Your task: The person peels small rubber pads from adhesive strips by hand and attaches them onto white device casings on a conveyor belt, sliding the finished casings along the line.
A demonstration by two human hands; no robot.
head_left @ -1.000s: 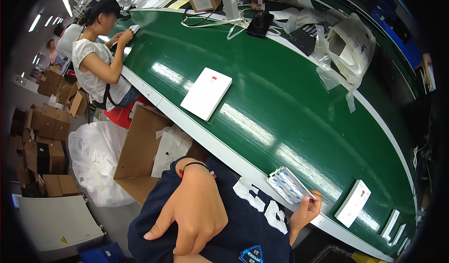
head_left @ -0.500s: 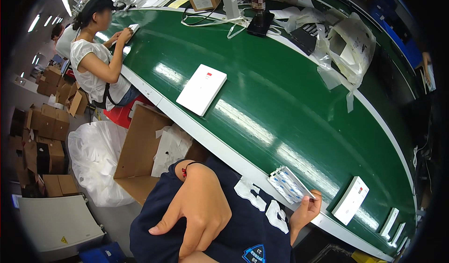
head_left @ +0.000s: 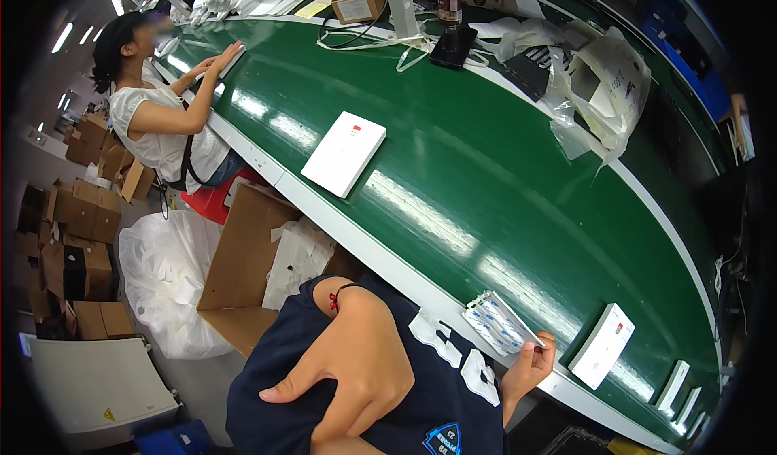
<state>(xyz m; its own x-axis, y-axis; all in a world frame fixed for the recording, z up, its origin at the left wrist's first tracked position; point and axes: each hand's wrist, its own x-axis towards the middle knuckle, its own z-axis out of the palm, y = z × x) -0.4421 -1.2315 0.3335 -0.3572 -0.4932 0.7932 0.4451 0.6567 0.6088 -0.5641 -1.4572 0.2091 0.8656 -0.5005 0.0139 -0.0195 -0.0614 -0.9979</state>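
Note:
My right hand grips the lower right edge of a shallow open white box at the near edge of the green work surface. Inside it lie clear or white packets with blue marks. My left hand, a dark cord and red beads at its wrist, is bent back across my navy shirt. Its thumb stretches out to the side, and its fingers point down by bare skin at the lower edge; the fingertips are partly hidden. No object shows in that hand. A closed white box lies right of my right hand.
Another white box lies farther along the green surface. Narrow white boxes stand at the far right. Crumpled plastic bags lie at the back. An open carton stands at the near side, and a co-worker sits at the left.
My left hand has shifted slightly right. My right hand keeps its grip on the open white box. The co-worker has leaned left, one hand now flatter over a white item.

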